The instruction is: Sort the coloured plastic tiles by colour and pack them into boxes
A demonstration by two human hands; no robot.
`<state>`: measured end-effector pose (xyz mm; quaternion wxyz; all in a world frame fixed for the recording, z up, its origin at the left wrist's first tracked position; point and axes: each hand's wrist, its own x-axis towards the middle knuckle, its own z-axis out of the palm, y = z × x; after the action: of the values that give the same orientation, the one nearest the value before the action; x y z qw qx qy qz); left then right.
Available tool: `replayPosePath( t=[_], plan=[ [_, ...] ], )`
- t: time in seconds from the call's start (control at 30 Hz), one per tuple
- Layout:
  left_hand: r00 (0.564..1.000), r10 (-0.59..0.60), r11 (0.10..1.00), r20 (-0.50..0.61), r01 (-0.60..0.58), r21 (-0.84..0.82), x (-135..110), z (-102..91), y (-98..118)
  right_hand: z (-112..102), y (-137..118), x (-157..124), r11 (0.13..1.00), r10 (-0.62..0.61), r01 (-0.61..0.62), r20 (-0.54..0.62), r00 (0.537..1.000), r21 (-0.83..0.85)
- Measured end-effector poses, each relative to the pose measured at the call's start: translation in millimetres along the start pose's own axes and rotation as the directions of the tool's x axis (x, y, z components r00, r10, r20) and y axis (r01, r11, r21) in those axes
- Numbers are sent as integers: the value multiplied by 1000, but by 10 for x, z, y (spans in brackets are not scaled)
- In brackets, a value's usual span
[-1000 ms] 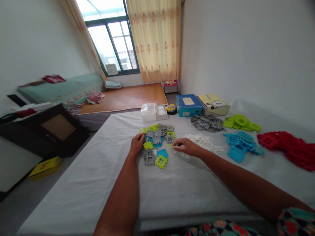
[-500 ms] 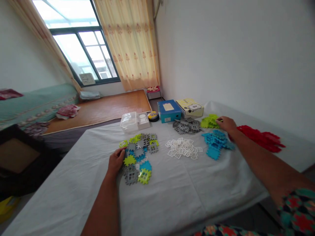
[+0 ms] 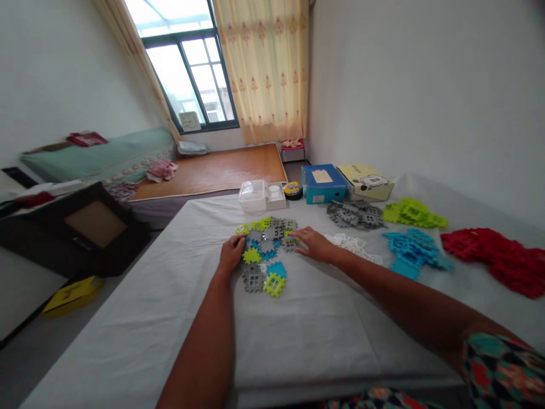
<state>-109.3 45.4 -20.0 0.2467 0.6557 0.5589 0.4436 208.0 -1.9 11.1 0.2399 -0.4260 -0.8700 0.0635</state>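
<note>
A flat cluster of joined plastic tiles, grey, lime and blue, lies on the white sheet in front of me. My left hand grips the cluster's left edge, its fingers curled beside a lime tile. My right hand lies palm down at the cluster's right edge, with its fingers stretched out toward a grey tile. Nothing shows in its fingers.
To the right lie sorted heaps: white tiles, grey, lime, blue and red. A clear plastic box, a tape roll, a blue box and a yellow box stand at the far edge.
My right hand has come back from the lime heap at the far right to the cluster's right edge. My left hand has stayed on the left edge.
</note>
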Motion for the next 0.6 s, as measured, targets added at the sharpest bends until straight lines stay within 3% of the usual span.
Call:
replayPosePath(
  t=[0.1, 0.2, 0.27, 0.37, 0.6],
  plan=[
    [1000, 6, 1000, 2, -6, -19, 8, 14, -28, 139, -199, 57, 999, -36, 34, 65, 997, 34],
    [1000, 10, 1000, -2, -11, -16, 26, 24, -47, 111, -189, 50, 996, -3, -1, 50, 999, 87],
    [1000, 7, 1000, -3, -7, -18, 39, 31, -58, 82, -113, 64, 996, 90, -91, 25, 996, 24],
    [1000, 4, 1000, -2, -4, -26, 49, 39, -72, 71, 13, 116, 978, 172, -160, 85, 981, -135],
    [1000, 7, 1000, -2, -7, -27, 50, 40, -77, 56, -13, 101, 965, 139, -100, 150, 979, -242]
  ],
)
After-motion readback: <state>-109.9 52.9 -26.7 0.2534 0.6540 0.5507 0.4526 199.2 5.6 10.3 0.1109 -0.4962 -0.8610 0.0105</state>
